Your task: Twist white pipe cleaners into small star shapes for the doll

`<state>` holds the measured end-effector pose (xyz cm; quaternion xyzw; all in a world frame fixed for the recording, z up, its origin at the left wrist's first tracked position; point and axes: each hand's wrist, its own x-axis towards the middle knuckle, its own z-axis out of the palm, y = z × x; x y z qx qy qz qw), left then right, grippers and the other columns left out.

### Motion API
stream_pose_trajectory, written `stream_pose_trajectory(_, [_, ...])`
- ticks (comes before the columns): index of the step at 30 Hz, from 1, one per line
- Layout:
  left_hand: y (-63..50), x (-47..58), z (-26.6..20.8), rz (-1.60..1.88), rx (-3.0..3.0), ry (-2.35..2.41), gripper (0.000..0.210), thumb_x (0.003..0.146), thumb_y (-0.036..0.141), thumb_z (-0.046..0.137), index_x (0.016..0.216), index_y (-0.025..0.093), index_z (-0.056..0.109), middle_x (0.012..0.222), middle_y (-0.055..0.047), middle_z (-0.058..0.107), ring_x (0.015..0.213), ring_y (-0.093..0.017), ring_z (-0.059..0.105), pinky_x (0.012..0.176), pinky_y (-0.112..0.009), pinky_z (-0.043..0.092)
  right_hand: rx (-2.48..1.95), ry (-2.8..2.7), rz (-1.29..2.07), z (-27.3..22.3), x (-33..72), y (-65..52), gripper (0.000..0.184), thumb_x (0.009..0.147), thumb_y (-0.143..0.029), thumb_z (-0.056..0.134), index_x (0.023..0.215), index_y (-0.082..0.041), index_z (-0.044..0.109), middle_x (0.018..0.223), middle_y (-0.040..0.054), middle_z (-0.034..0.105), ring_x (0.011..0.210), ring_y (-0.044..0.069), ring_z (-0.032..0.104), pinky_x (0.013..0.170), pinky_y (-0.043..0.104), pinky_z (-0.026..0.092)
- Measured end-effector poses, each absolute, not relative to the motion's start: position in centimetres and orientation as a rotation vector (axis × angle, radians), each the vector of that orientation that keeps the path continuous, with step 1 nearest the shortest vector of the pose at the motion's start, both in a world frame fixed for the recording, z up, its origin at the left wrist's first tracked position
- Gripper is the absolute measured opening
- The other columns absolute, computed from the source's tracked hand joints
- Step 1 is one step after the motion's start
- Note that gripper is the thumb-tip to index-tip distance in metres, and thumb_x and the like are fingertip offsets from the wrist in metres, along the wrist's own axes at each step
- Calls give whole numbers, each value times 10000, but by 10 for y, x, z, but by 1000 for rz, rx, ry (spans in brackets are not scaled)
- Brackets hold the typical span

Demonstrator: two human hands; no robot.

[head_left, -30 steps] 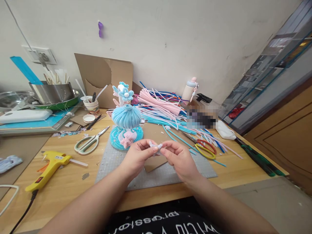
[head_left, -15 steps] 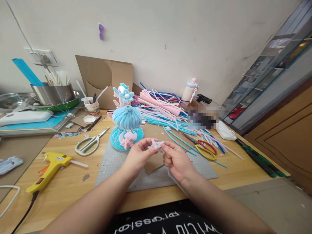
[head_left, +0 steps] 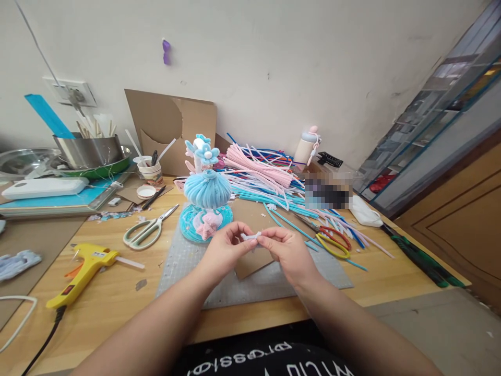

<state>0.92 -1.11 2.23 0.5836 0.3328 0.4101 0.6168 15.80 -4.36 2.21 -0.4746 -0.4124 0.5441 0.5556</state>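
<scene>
Between the fingertips of both hands is a small bent piece of pale lilac pipe cleaner (head_left: 251, 236). My left hand (head_left: 226, 246) pinches its left side, and my right hand (head_left: 288, 254) pinches the right; fingers partly cover it. Just beyond my left hand stands a fuzzy pipe-cleaner ornament (head_left: 207, 189), with a pleated light blue shade, flowers on top and a round blue base. A pink star (head_left: 208, 225) sits on the front of that base. Below the hands lie a piece of cardboard (head_left: 250, 266) and a grey cutting mat (head_left: 227, 292).
To the left are pale-handled scissors (head_left: 146, 232) and a yellow glue gun (head_left: 84, 269). Scissors with red and yellow handles (head_left: 334, 243) lie on the right. A heap of pink, white and blue pipe cleaners (head_left: 260, 169) spreads behind, near a bottle (head_left: 306, 149).
The lilac piece has turned in my fingers and now shows as a short, shallow curve. A pale strand below my right hand is out of sight. The camera view has shifted slightly.
</scene>
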Motion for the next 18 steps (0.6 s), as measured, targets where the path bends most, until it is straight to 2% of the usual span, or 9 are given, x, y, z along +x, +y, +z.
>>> stream_pose_trajectory(2, [-10, 8, 25, 906, 1413, 741, 251, 661, 256, 739, 811, 154, 566, 775, 0, 583, 694, -123, 564, 654, -256, 437, -1159, -1100, 1263, 28, 162, -42, 239, 603, -336, 782, 683, -135, 679, 510, -32, 547, 420, 47, 318, 408, 214, 213])
stream_pose_trajectory(4, [-11, 8, 27, 903, 1417, 726, 256, 641, 234, 747, 797, 153, 561, 772, 5, 572, 700, -122, 565, 650, -256, 447, -1181, -1216, 1298, 35, 168, -41, 235, 624, -346, 768, 683, -134, 687, 557, -13, 573, 464, 62, 368, 439, 221, 240])
stream_pose_trajectory(10, [-16, 9, 30, 905, 1242, 713, 257, 628, 255, 761, 782, 134, 596, 718, 12, 574, 583, -85, 523, 548, -221, 428, -1087, -1360, 1564, 46, 193, -39, 248, 738, -365, 672, 833, -136, 686, 484, -79, 344, 440, 46, 207, 431, 225, 105])
stream_pose_trajectory(14, [-16, 9, 27, 919, 1096, 640, 237, 625, 243, 778, 747, 132, 608, 666, 17, 587, 564, -75, 519, 550, -210, 420, -961, -1294, 1615, 38, 196, -39, 208, 736, -329, 677, 828, -143, 663, 515, -73, 350, 449, 49, 209, 434, 229, 99])
stream_pose_trajectory(18, [-15, 11, 25, 957, 947, 585, 233, 629, 235, 784, 750, 135, 612, 672, 15, 593, 589, -79, 532, 555, -200, 420, -872, -1244, 1517, 25, 183, -45, 197, 746, -308, 683, 877, -165, 653, 567, -56, 449, 440, 43, 243, 417, 216, 134])
